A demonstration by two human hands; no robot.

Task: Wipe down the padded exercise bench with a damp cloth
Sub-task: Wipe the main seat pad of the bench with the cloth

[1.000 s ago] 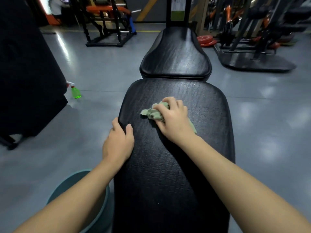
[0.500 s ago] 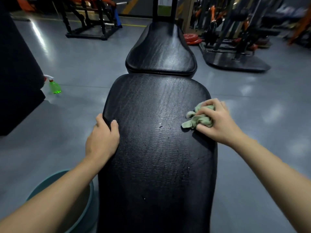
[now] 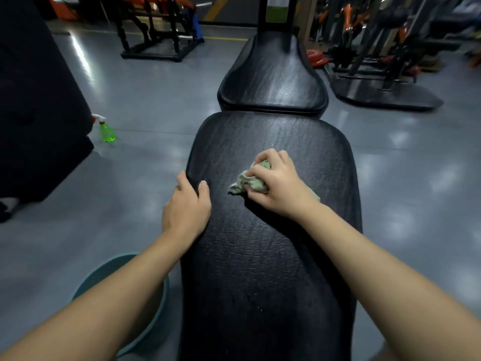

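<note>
Two hands are on the black bench (image 3: 260, 269). The right hand (image 3: 279, 186) has its fingers curled tight round a bunched-up green cloth (image 3: 251, 182) and pushes it down on the big pad. The left hand (image 3: 186, 207) holds the left edge of that pad: its thumb lies on top and its fingers go over the side, so it seems to be keeping the person steady.

Half a second ago the cloth was way over at the right edge of the pad. Now it is back near the middle, a bit to the left, close to the left hand but not touching it. A second ago it was near the middle too. So the cloth goes side to side, side to side — that is a wipe going on, not a rest. The left hand has kept its place on the edge all the while.

I think the job is only partly done. The wiping has stayed in one band across the big pad. The part close to the person and the far pad (image 3: 273, 82) may need the cloth too — I cannot tell if they are clean.

On the floor a green spray bottle (image 3: 107, 132) stands off to the left, and a blue-green bucket (image 3: 109, 264) sits under the left arm.
</note>
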